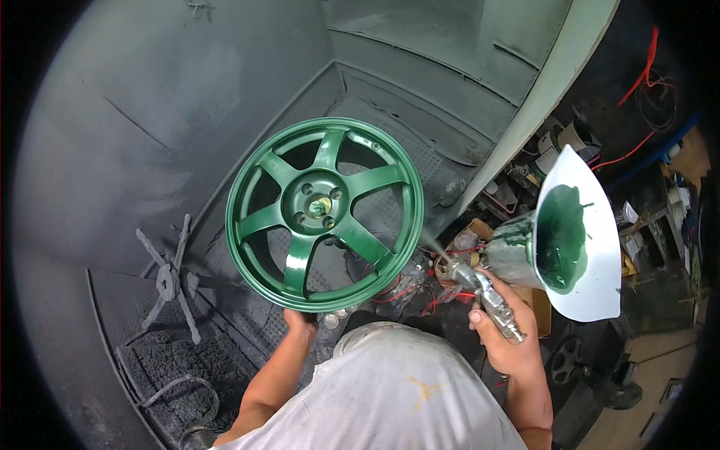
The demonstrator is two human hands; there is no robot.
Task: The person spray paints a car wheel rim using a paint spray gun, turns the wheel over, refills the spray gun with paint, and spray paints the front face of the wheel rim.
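Observation:
A glossy green six-spoke car wheel (362,237) faces me in the middle of the view. Its hub centre has a yellowish-green patch. My left hand (301,321) is at the wheel's lower rim, with its fingers hidden behind the wheel. My right hand (510,330) is closed around a metal spray gun (487,296) to the right of the wheel. A pale mist leaves the gun's nozzle towards the wheel's right rim. Beside the gun is its paint-streaked cup (510,241), topped by a flared white sheet (596,255) smeared with dark green paint.
Grey booth walls (172,97) rise behind the wheel. A grey-coated stand with several arms (168,283) is at the left, above a shaggy dark mat (180,367). Red hoses (431,300) and an open cardboard box (474,231) lie to the right, near cluttered shelves.

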